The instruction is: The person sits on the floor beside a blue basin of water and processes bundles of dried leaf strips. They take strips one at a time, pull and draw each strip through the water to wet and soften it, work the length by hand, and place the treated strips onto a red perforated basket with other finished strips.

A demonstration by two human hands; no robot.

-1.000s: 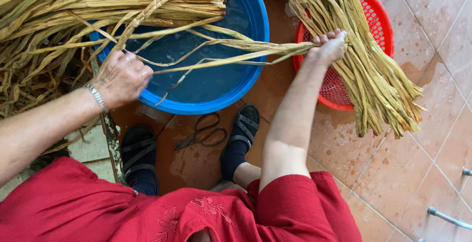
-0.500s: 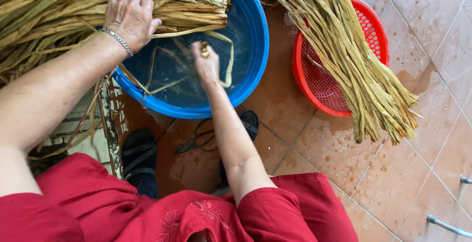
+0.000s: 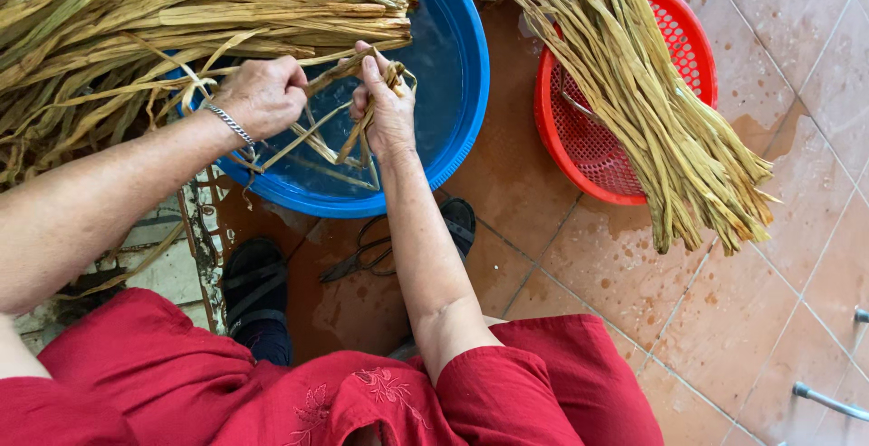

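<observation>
My left hand (image 3: pixel 262 95) and my right hand (image 3: pixel 385 106) are both closed on a few long, wet, yellow-brown plant strips (image 3: pixel 326 143), holding them over the water in a blue round basin (image 3: pixel 462 120). A big pile of the same dried strips (image 3: pixel 181 11) lies across the basin's far left side. A second bundle of strips (image 3: pixel 643 93) rests across a red perforated basket (image 3: pixel 570 138) to the right. My left wrist wears a thin metal bracelet.
Black scissors (image 3: pixel 362 254) lie on the wet tiled floor between my dark sandals (image 3: pixel 256 287). Red clothing fills the bottom of the view. A metal bar (image 3: pixel 828 401) shows at the lower right corner.
One second ago my right hand reached to the red basket's bundle. It came back with strips to the basin, and my left hand came off the pile to grip them too.
</observation>
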